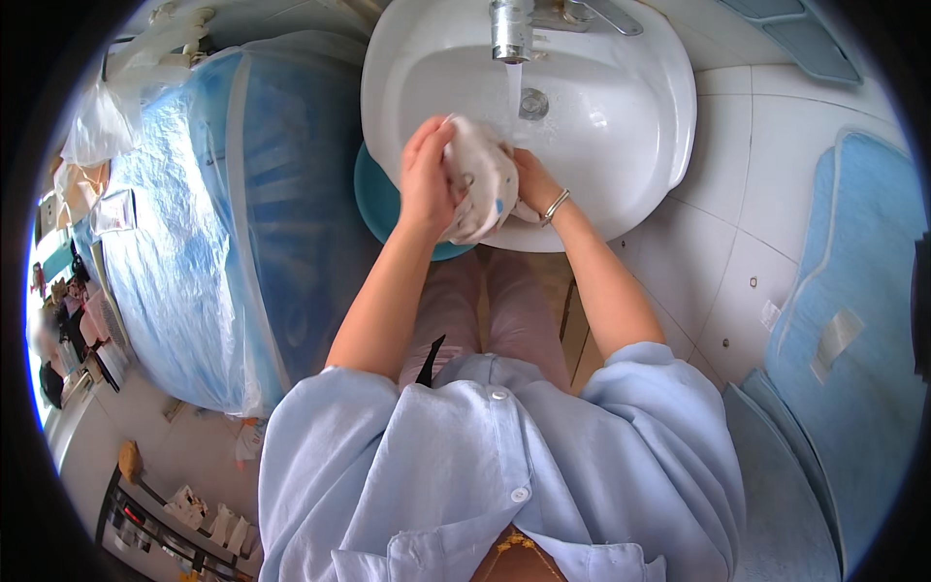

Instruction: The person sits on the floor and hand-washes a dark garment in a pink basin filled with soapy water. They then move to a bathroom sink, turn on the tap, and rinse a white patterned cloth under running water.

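Observation:
A bunched white cloth (480,178) with small coloured spots is held over the front left part of a white washbasin (611,167). My left hand (429,174) grips its left side, fingers wrapped over the upper edge. On the other side of the cloth is my right hand (534,182), its fingertips hidden behind the fabric, with a bangle at the wrist. From a chrome faucet (511,36) a stream of water (514,94) falls just behind the cloth, beside the metal drain (534,104).
A teal basin (374,196) sits below the washbasin's left edge. Further left stands a large object under a blue and clear plastic cover (291,182). Light blue padded mats (858,254) lean at the right by the tiled wall (716,145). A faucet lever (618,16) juts out at the back.

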Motion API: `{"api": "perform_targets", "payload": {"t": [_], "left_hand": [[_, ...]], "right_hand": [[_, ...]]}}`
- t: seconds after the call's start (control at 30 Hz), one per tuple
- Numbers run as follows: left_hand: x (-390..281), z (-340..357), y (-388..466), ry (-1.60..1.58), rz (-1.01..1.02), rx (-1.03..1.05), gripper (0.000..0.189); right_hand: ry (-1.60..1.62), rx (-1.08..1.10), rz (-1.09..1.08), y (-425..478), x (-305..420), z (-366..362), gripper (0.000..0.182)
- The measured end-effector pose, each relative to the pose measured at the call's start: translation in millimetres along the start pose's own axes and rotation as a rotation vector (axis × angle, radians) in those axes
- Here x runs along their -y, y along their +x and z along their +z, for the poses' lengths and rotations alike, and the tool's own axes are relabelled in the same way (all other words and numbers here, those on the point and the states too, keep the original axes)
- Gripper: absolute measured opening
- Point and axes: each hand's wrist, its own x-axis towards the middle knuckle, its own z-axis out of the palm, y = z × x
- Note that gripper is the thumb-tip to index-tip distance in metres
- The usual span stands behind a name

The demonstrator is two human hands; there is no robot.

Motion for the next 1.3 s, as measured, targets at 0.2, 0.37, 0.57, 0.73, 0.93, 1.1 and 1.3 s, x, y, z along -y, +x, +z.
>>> {"api": "perform_targets", "payload": {"t": [0.2, 0.37, 0.57, 0.73, 0.93, 1.1, 1.3], "left_hand": [[58.5, -16.6, 83.6, 0.378, 0.048, 0.03, 0.023], [59.6, -10.3, 99.3, 0.152, -0.167, 0.003, 0.029], [59.0, -17.7, 121.9, 0.325, -0.338, 0.097, 0.031], [50.4, -26.1, 114.8, 0.885, -0.247, 0.071, 0.048], [48.6, -54.8, 110.5, 1.416, 0.129, 0.037, 0.05], [43.3, -9.0, 72.3, 1.634, 0.296, 0.565, 0.042], [73.1, -16.9, 59.7, 1.853, 0.522, 0.498, 0.041]], "right_hand": [[0.383, -0.543, 0.2, 11.8, -23.7, -36.2, 0.03], [0.485, -0.511, 0.011, 15.9, -25.7, -51.4, 0.026], [0.783, -0.331, 0.276, 31.7, -22.7, -29.3, 0.03], [1.162, -0.228, 0.427, 42.4, -32.7, -24.6, 0.025], [0.696, -0.75, 0.152, 54.6, -30.4, -16.9, 0.022], [-0.223, -0.66, 0.041, 58.3, -57.0, -48.5, 0.019], [-0.702, -0.663, -0.308, 30.1, -22.4, -41.0, 0.025]]}}
